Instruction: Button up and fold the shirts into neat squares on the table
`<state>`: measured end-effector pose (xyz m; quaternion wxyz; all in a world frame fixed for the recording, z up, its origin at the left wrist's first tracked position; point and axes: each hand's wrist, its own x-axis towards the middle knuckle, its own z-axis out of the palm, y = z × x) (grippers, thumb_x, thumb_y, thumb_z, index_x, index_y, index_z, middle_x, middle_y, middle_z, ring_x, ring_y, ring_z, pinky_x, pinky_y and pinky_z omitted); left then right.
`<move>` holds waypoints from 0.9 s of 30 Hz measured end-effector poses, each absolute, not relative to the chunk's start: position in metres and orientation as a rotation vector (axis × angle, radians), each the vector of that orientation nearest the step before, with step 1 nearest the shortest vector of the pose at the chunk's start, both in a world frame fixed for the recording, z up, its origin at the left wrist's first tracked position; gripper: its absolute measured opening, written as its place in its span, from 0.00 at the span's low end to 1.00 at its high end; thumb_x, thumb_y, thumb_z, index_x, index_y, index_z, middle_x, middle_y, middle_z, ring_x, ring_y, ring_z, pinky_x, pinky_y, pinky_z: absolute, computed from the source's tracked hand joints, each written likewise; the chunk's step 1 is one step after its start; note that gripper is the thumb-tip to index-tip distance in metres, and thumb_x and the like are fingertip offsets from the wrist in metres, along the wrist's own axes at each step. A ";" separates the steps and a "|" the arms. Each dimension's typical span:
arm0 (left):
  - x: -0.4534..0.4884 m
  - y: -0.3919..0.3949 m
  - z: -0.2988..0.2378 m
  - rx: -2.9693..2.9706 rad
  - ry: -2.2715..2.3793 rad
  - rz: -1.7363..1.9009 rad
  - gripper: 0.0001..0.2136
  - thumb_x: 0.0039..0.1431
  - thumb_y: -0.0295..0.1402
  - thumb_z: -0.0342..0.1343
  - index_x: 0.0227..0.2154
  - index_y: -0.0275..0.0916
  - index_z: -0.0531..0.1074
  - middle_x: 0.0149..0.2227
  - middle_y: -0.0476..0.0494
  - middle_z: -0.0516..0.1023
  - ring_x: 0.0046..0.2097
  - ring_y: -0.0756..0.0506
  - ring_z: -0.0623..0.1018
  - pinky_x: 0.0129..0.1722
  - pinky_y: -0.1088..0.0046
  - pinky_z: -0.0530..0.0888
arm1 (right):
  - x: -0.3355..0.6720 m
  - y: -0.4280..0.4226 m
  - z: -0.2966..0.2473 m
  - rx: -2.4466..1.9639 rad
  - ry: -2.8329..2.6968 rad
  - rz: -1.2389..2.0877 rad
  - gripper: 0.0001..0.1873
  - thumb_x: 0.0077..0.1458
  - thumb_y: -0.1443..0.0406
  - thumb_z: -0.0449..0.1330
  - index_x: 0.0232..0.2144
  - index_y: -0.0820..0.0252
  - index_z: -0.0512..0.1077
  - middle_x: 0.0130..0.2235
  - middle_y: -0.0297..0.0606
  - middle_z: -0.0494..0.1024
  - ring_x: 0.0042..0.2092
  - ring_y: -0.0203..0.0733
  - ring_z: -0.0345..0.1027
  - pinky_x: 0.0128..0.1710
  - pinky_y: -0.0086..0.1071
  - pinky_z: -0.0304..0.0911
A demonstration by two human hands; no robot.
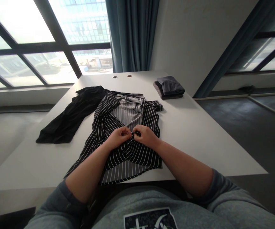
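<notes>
A black shirt with white stripes [142, 154] lies spread on the white table, its collar end away from me and its hem at the near edge. The upper front is parted, showing the paler inner side. Over the middle of the shirt, my left hand [119, 137] pinches the front edge of the cloth. Close beside it, my right hand [147, 135] grips the same edge, with a small fold of striped cloth showing between the fingers. Whether a button sits between the fingertips is too small to tell.
Left of the shirt lies a black garment [67, 119], stretched out lengthwise. A stack of folded dark grey clothes [169, 87] rests at the back right of the white table [199, 136]. Two round holes are near its far edge. Behind stand a blue curtain [134, 35] and windows.
</notes>
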<state>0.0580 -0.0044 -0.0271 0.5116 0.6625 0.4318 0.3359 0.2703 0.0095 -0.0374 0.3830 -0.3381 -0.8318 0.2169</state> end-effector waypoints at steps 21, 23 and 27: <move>0.059 -0.006 -0.025 1.587 1.022 0.816 0.13 0.50 0.37 0.70 0.33 0.38 0.73 0.27 0.53 0.72 0.29 0.52 0.69 0.33 0.74 0.66 | 0.279 0.009 -0.032 -0.788 -2.174 0.601 0.10 0.55 0.74 0.60 0.38 0.58 0.74 0.36 0.35 0.79 0.38 0.40 0.74 0.42 0.33 0.67; 0.058 -0.006 -0.024 1.592 1.041 0.819 0.13 0.50 0.38 0.70 0.34 0.38 0.74 0.28 0.53 0.73 0.30 0.52 0.70 0.33 0.74 0.67 | 0.281 0.007 -0.028 -0.755 -2.150 0.631 0.12 0.55 0.74 0.59 0.41 0.58 0.74 0.38 0.36 0.79 0.38 0.40 0.74 0.42 0.33 0.68; 0.059 -0.007 -0.024 1.592 1.072 0.846 0.13 0.50 0.39 0.71 0.34 0.38 0.75 0.29 0.52 0.75 0.30 0.51 0.72 0.34 0.73 0.69 | 0.280 0.005 -0.023 -0.672 -2.142 0.640 0.08 0.59 0.72 0.59 0.40 0.57 0.74 0.39 0.37 0.79 0.41 0.41 0.74 0.44 0.34 0.68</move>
